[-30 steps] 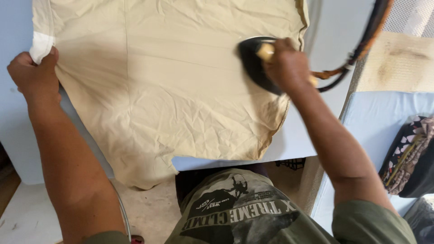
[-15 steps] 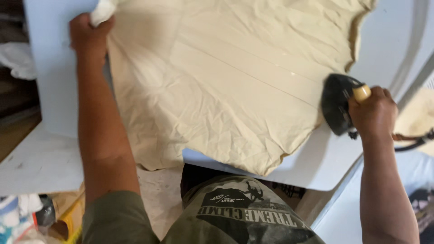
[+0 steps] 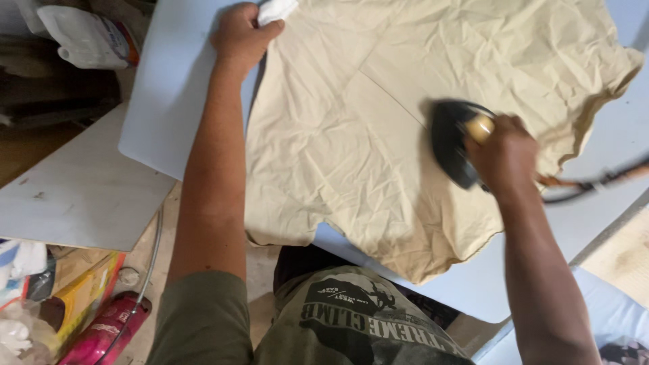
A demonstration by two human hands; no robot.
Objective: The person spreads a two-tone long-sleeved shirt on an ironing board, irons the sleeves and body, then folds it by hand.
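across the pale blue ironing surface [image 3: 169, 101] a creased cream cloth [image 3: 351, 135] lies spread, its near edge hanging over the side just above the person's lap. beside the surface on the left sits a bare pale board [image 3: 81, 196], and beyond it a cluttered floor: a pink spray can [image 3: 108, 328] lying down, a yellow box [image 3: 84, 297], and a thin grey hose [image 3: 154, 257] running past them. a white plastic bag [image 3: 84, 37] sits in the far left corner.

the left hand [image 3: 242, 34] is at the far left edge of the cloth, fingers curled shut and pinching a white bit of fabric [image 3: 277, 9] at the cloth's corner, pressing it to the surface. the right hand [image 3: 503, 152] is wrapped tight around the wooden handle [image 3: 478, 127] of a black iron [image 3: 449, 138], which rests flat on the right part of the cloth, well apart from the left hand. a dark cord [image 3: 595, 179] trails from the iron off to the right across the surface.
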